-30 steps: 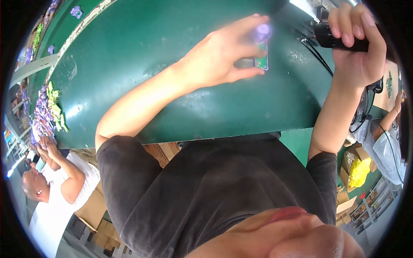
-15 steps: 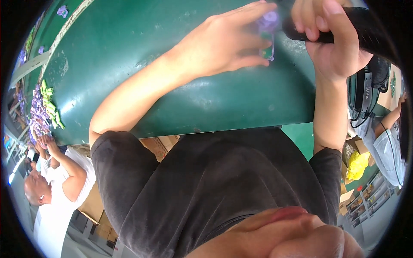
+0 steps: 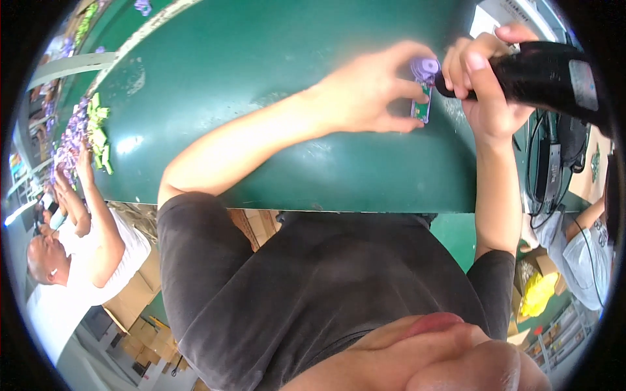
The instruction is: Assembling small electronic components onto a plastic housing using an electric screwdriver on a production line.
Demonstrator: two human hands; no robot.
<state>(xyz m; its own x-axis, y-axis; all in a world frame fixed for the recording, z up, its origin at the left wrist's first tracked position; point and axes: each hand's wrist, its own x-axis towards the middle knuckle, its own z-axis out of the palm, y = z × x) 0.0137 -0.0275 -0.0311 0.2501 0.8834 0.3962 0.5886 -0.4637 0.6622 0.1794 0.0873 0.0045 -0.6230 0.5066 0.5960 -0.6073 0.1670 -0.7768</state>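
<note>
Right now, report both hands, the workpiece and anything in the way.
Left hand holding rectangular green circuit board in purple plastic casing. Right hand gripping black cylindrical tool, front end beside casing; contact unclear. Left fingers partly cover board.

The hands hold a purple-green piece, left, and a black tool, right.

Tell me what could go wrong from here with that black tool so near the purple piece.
If the black tool slips in the right hand, it could catch the left hand, whose fingers sit around the purple piece right by the tool's front end. The green board on that piece shows between the fingers, so a stray touch might scratch it. Only those fingers visibly steady the piece, so it might twist if pushed.
</note>
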